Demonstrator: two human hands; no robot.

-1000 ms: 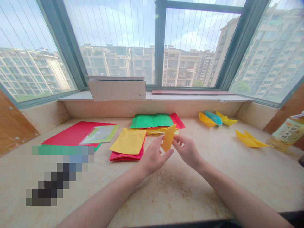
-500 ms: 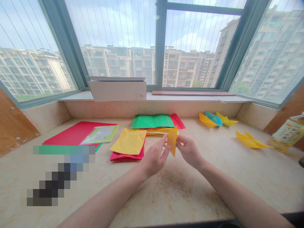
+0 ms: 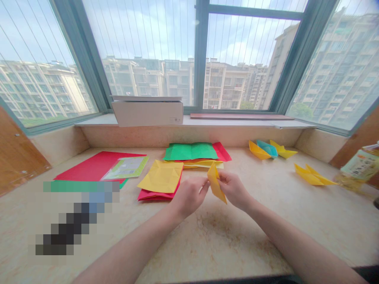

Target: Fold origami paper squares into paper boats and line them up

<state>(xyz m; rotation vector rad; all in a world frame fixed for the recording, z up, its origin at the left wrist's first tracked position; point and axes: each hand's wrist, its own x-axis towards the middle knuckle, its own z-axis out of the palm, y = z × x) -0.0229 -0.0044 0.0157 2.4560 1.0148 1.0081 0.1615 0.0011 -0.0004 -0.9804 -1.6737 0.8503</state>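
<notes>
A folded piece of yellow paper (image 3: 217, 185) is held up between my two hands, above the stone counter. My left hand (image 3: 192, 194) pinches its left edge, thumb and curled fingers together. My right hand (image 3: 234, 188) grips it from the right, with some fingertips hidden behind the paper. Just left of my left hand, a creased yellow sheet (image 3: 161, 176) lies on folded red paper (image 3: 156, 196). Behind my hands are a creased green sheet (image 3: 191, 151) and more yellow and red paper.
Folded paper boats, yellow (image 3: 313, 174) and blue (image 3: 266, 148), stand at the right near a bottle (image 3: 359, 165) of yellowish liquid. Red sheets (image 3: 89, 167) and a clear packet (image 3: 126, 167) lie at the left. A white box (image 3: 148, 113) sits on the windowsill. One patch at left is pixelated.
The yellow paper has tilted, its lower end swinging right and toward me. My left fingers have curled in closer at its edge. The other papers and boats stay in place.
</notes>
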